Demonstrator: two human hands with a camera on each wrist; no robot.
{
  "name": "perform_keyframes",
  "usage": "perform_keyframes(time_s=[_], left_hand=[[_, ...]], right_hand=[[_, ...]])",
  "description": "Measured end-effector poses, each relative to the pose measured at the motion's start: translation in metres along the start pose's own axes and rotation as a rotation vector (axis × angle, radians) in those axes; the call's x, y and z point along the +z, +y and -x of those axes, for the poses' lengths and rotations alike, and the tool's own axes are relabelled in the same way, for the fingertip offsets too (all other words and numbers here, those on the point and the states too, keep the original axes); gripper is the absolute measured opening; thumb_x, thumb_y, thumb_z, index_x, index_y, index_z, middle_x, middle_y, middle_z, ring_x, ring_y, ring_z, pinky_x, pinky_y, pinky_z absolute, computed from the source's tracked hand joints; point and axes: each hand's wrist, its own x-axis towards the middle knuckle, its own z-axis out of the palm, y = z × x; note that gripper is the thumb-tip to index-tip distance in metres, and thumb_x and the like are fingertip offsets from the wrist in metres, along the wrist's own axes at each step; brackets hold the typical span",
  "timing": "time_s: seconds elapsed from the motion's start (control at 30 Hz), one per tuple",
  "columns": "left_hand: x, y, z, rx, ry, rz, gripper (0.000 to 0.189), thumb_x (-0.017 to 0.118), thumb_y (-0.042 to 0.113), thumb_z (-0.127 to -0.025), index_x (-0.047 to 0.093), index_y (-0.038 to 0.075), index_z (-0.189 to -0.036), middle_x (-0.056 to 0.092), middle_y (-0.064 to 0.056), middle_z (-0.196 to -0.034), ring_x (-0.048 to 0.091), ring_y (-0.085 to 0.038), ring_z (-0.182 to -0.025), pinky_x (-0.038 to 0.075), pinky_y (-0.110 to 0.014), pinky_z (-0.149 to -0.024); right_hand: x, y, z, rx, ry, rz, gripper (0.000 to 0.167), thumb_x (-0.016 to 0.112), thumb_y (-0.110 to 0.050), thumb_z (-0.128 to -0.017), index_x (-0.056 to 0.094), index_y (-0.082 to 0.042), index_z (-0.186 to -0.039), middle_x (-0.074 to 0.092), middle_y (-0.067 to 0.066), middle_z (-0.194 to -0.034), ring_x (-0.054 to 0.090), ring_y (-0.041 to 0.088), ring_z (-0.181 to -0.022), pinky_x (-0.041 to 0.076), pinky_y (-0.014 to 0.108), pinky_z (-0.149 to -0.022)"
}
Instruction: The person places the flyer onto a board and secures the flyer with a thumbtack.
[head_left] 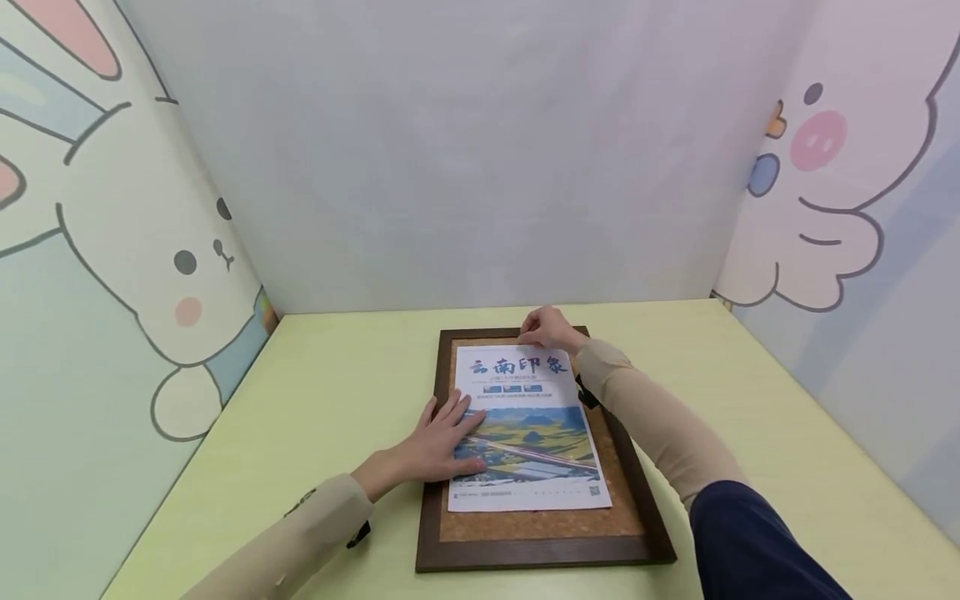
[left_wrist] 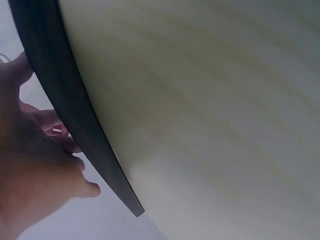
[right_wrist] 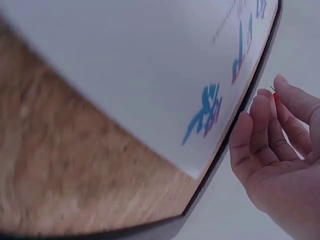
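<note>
A framed corkboard lies on the table, its dark wooden frame around brown cork. On it lies a printed poster with blue Chinese lettering at the top and a landscape picture below. My left hand presses on the poster's left side with fingers spread. At the board's top edge, my right hand pinches a red pushpin. The pin's metal point sticks out past the fingertips in the right wrist view. In the left wrist view, the frame's side hides part of the left hand.
The board rests on a pale yellow-green table. A plain light curtain stands behind it. Side panels with a cartoon rabbit and a white cartoon bird flank the table.
</note>
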Motion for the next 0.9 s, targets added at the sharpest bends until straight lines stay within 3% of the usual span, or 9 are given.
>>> perform_keyframes(time_s=[0.57,0.9], left_hand=[[-0.005,0.003,-0.001,-0.019,-0.051,0.017,0.079,0.054,0.059,-0.09,0.029,0.016,-0.153,0.016,-0.018,-0.161,0.007,-0.037,-0.151,0.005,-0.064,-0.116],[-0.005,0.005,-0.002,-0.029,-0.061,0.031,0.079,0.054,0.058,-0.091,0.028,0.016,-0.153,0.014,-0.017,-0.162,0.007,-0.036,-0.151,0.005,-0.064,-0.116]], right_hand=[[0.019,0.001,-0.004,-0.071,-0.032,0.044,0.004,0.072,-0.012,-0.087,0.071,-0.008,-0.086,0.068,0.008,-0.084,0.059,0.017,-0.071,0.046,0.027,-0.07],[0.019,-0.003,-0.002,-0.042,-0.025,0.034,0.01,0.072,-0.011,-0.087,0.07,-0.006,-0.078,0.066,0.008,-0.079,0.057,0.017,-0.068,0.043,0.027,-0.068]])
